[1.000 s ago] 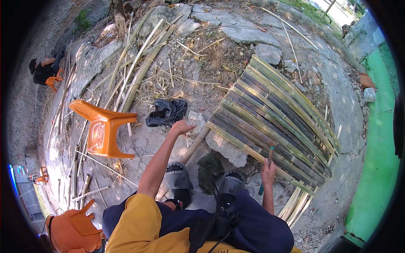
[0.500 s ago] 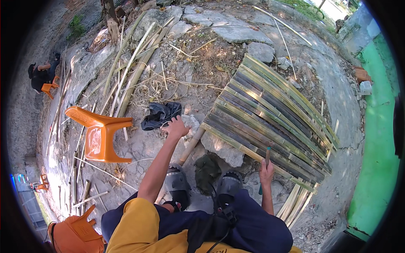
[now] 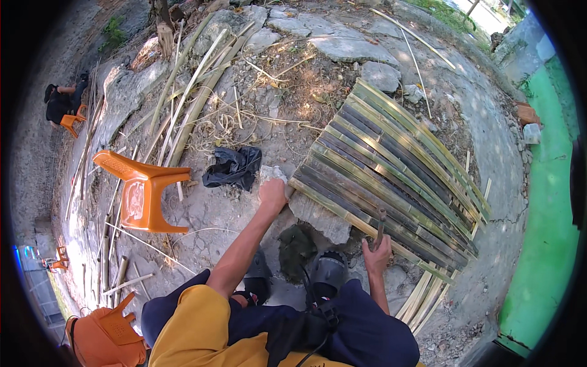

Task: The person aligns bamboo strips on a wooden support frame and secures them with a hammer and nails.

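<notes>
My left hand is closed around a round wooden pole, most of it hidden under my fist and forearm, at the left corner of a panel of split bamboo slats. In my right hand is a slim hand tool with a brownish shaft, held upright over the panel's near edge; its exact kind is unclear. A flat stone slab lies beneath that edge. Just beyond my left fist sits a crumpled black plastic bag.
An orange plastic chair stands at the left, with bamboo strips beyond it. Between my shoes lies a dark green cloth. Pale slats rest at the lower right. Another person sits far left, and a green wall rises at right.
My left hand has gone from spread fingers beside the black bag to a closed grip on the pole. My right hand, with the tool, has shifted slightly left.
</notes>
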`<state>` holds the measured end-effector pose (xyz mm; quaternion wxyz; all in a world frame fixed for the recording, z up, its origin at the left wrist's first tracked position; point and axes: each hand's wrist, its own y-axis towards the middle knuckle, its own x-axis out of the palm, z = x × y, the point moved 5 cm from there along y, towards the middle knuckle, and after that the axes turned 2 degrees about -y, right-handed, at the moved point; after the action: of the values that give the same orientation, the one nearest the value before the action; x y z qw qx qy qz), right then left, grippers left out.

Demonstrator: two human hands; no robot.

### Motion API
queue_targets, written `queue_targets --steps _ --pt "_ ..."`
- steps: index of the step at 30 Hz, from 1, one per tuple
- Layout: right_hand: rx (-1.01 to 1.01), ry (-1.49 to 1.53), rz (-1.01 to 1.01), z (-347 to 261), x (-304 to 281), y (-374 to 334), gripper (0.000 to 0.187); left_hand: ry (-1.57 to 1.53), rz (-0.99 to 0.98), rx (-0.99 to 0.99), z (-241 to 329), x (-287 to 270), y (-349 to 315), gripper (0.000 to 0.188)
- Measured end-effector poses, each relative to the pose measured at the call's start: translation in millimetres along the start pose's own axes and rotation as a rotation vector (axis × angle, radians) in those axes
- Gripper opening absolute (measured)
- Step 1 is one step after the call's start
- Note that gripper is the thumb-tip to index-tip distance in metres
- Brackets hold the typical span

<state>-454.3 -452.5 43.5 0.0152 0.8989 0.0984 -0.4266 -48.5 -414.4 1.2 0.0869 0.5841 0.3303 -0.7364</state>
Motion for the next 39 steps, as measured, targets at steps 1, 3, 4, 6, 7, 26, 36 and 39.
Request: queue_targets --steps 1,3,4,6,7,26,36,39 --pt "-0.1 -0.008 0.029 -11 2 7 0.037 -0.002 0.001 -0.009 -4 5 2 0.054" --pt "-0.134 -0.019 0.006 -10 11 21 0.039 -0.113 0.06 0.031 -1 5 4 0.058" --pt "-0.168 -0.024 -0.015 -11 14 25 0.041 -0.116 0.059 0.028 -1 7 2 0.058" --pt "-0.216 -0.039 -0.034 -16 16 30 0.04 -0.135 0.075 0.07 2 2 -1 0.054" --pt "-0.256 -0.057 -0.047 -20 17 33 0.039 -0.136 0.078 0.061 1 0 -3 0.054" --pt "-0.265 -0.123 -0.123 -17 26 55 0.033 -0.124 0.179 0.139 11 -19 5 0.046" --pt "-0.307 -0.09 -0.111 -15 16 64 0.036 -0.344 0.198 0.165 -12 5 22 0.039" --pt "-0.25 -0.171 -0.105 -13 13 65 0.039 -0.393 0.166 0.157 -13 10 20 0.043"
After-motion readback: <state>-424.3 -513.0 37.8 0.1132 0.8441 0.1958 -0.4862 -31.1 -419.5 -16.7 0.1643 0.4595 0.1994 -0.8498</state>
